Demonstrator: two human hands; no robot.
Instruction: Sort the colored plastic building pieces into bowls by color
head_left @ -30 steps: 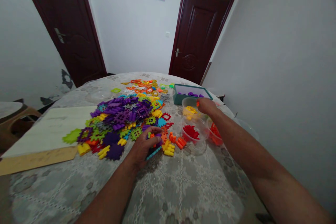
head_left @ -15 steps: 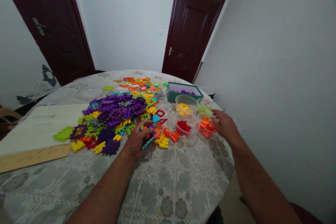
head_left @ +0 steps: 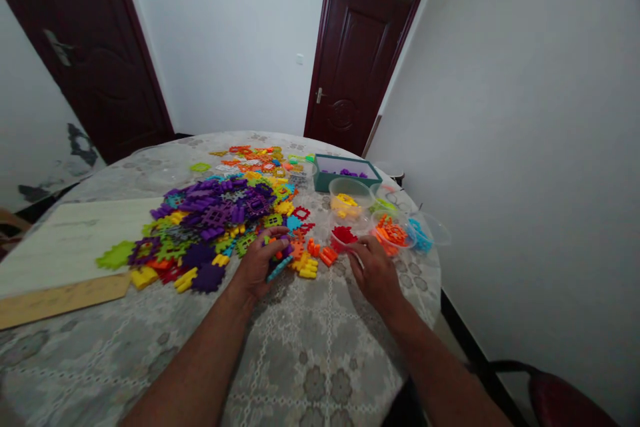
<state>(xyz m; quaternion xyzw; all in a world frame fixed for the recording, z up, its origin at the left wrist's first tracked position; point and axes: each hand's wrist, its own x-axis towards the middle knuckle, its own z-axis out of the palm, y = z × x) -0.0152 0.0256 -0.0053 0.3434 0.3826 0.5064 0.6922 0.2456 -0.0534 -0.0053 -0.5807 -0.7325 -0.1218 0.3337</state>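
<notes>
Two hands: we have the left hand (head_left: 255,267) and the right hand (head_left: 377,273) over the tabletop (head_left: 285,353), apart from each other.
Left fingers: curled around a small clutch of plastic pieces (head_left: 286,251), purple among them — how many, we cannot tell.
Blue strip (head_left: 279,269): at the near side of that clutch, its long axis slanting from the near edge toward the far right.
Right fingers: bent close together at the near-right rim of a clear cup (head_left: 340,248); whether they pinch a piece or just the rim, we cannot tell.
Red pieces (head_left: 343,234): inside that cup, just beyond our right fingertips, toward the far edge and slightly left.
Nearer hand: the right, clearly — the left sits farther toward the left edge.
Between the hands: orange blocks (head_left: 328,255) and yellow blocks (head_left: 307,269) lie loose, the yellow closer to our left hand.
Toward the right edge: orange pieces (head_left: 391,231) in another cup, just beyond our right hand.
Toward the left edge: a large mixed heap (head_left: 215,210), mostly purple on top.
</notes>
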